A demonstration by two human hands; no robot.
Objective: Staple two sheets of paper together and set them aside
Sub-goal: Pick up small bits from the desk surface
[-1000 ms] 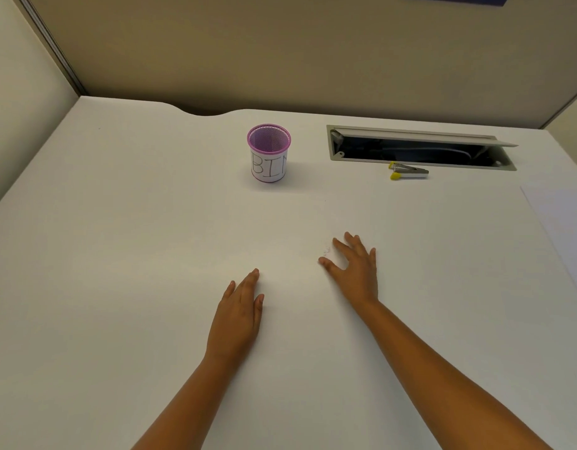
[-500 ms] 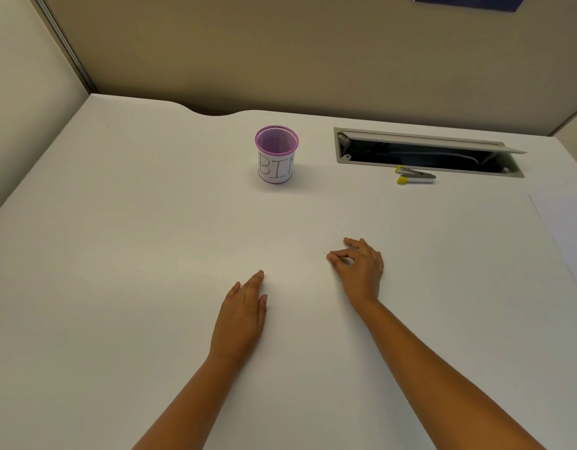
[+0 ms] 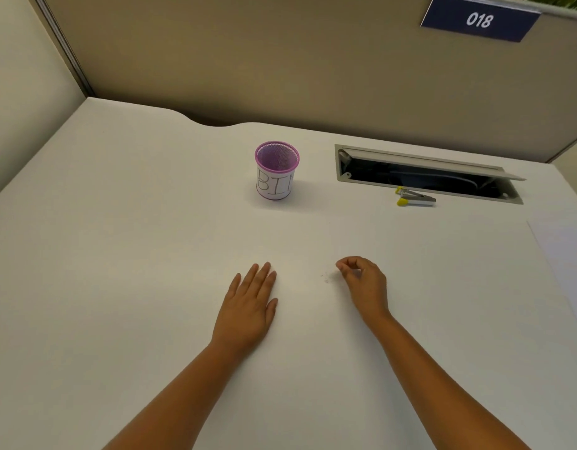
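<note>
My left hand (image 3: pixel 248 306) lies flat, palm down, on the white desk (image 3: pixel 118 254), fingers straight and close together. My right hand (image 3: pixel 365 284) hovers just right of it, thumb and forefinger pinched tip to tip and the other fingers curled. Anything held in the pinch is too small to see. A few tiny specks (image 3: pixel 326 278) lie on the desk just left of the pinch. A small grey and yellow stapler (image 3: pixel 414 199) rests at the back right. White paper (image 3: pixel 566 254) shows at the right edge, partly cut off.
A purple mesh cup labelled BIN (image 3: pixel 276 172) stands at the back centre. An open cable slot (image 3: pixel 427 177) is cut into the desk behind the stapler. Beige partition walls close the back and left sides, with a blue sign 018 (image 3: pixel 478 19).
My right hand went from spread fingers on the desk to a pinch at the specks, then drew back slightly with the pinch closed. The left hand stayed flat. The camera tilted up.
</note>
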